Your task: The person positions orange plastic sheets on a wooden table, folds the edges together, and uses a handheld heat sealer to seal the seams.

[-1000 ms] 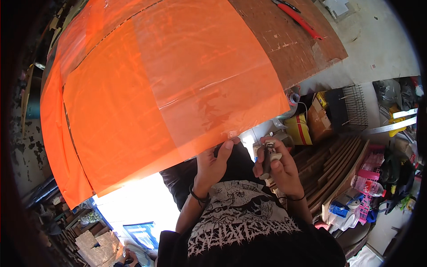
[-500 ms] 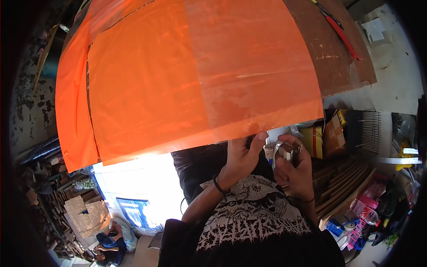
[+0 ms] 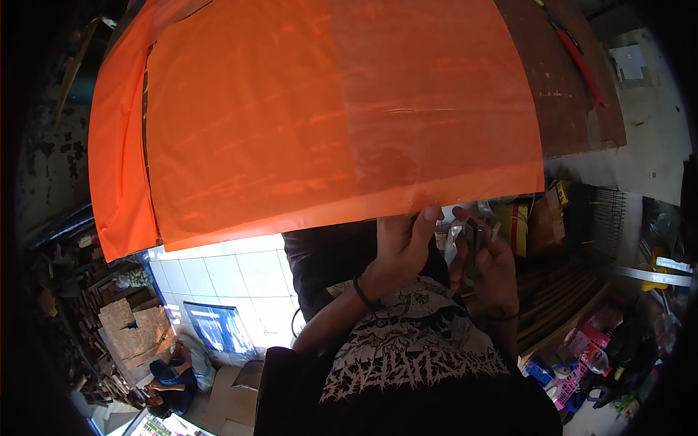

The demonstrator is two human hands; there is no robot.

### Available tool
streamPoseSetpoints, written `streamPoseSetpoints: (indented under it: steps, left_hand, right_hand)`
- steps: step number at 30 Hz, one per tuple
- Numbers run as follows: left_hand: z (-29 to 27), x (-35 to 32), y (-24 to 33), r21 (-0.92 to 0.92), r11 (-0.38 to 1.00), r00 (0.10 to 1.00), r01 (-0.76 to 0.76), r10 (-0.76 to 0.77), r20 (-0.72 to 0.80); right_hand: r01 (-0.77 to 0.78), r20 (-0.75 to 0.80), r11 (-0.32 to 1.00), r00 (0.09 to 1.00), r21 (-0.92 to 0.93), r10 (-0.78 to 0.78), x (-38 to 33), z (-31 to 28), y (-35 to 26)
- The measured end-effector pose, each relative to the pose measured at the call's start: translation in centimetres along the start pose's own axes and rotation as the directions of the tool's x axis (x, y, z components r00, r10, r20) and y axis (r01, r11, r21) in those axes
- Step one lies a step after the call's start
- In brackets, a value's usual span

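An orange plastic sheet (image 3: 247,138) lies spread over a brown board, with a paler translucent layer (image 3: 443,131) covering its right part. My left hand (image 3: 400,251) is closed at the sheet's near edge, thumb by the rim and the other fingers hidden beneath. Just to its right, my right hand (image 3: 494,269) grips a shiny silver metal tool (image 3: 471,243). Its exact kind is unclear because the fingers cover much of it. The tool is close to the sheet's edge; whether they touch cannot be made out.
A red-handled tool (image 3: 582,69) rests on the brown board (image 3: 574,94) at far right. Wooden strips (image 3: 560,320) and a pink basket (image 3: 574,381) are at lower right. Scrap wood (image 3: 134,327) is piled at left, near another person (image 3: 174,381) low down.
My right hand has turned the metal tool, so less of its bright face shows. My left hand keeps its place at the sheet's edge. The whole view has shifted slightly.
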State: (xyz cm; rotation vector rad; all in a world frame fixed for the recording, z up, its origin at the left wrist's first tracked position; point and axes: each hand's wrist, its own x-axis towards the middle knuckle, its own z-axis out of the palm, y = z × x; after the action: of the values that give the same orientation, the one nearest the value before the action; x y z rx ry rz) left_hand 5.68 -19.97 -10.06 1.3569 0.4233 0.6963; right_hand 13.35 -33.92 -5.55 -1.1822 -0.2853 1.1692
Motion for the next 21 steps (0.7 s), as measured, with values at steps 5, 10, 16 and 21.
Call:
streamPoseSetpoints:
  steps: [5,10,16,21]
  left_hand:
    - [0.5,0.4,1.2,0.008,0.996,0.996,0.089,-0.089,-0.017]
    - [0.8,0.5,1.9,-0.056,0.989,0.990,0.138,-0.139,-0.017]
    - [0.4,0.4,1.7,-0.011,0.997,0.997,0.077,-0.077,0.023]
    - [0.6,0.5,1.8,-0.087,0.984,0.988,0.155,-0.157,-0.010]
  right_hand:
    - [-0.127,0.130,0.948,0.987,0.291,0.092,-0.3,-2.2,1.0]
    - [-0.009,-0.086,0.953,0.996,0.304,0.037,0.3,0.0,1.1]
    - [-0.032,-0.078,0.997,0.997,-0.071,0.026,0.2,1.1,-0.8]
    - [-0.012,-0.101,1.000,0.995,-0.003,0.011,0.8,0.7,0.4]
